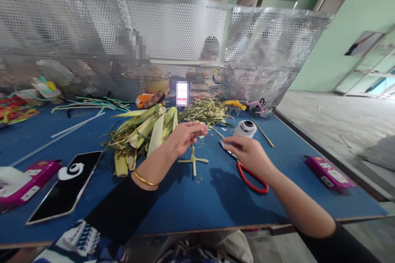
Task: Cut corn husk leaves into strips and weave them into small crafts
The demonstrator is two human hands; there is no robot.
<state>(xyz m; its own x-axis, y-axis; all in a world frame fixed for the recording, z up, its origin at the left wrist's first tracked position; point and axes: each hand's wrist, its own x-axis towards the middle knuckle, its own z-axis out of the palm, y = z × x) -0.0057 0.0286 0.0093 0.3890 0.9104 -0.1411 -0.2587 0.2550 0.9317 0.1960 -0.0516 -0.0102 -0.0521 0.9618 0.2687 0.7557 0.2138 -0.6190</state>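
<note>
My left hand [188, 136] is raised above the middle of the table, thumb and fingertips pinched together; what lies between them is too small to make out. Below it, a small cross of folded pale-green leaf strips [194, 159] lies flat. My right hand [243, 151] hovers over a pair of scissors [253, 180] with red handles, its fingers curled and their tips close together. Whether they hold anything is hidden. The scissors' blades point up-left beneath that hand. Just behind it is a white spool of thread [246, 128].
A bundle of pale-green husks [138, 133] and a pile of shredded strips [208, 111] lie behind my left hand. A black-screened phone [66, 191] and magenta packs [330, 174] rest at the sides. A perforated metal screen [179, 20] borders the blue table [185, 205].
</note>
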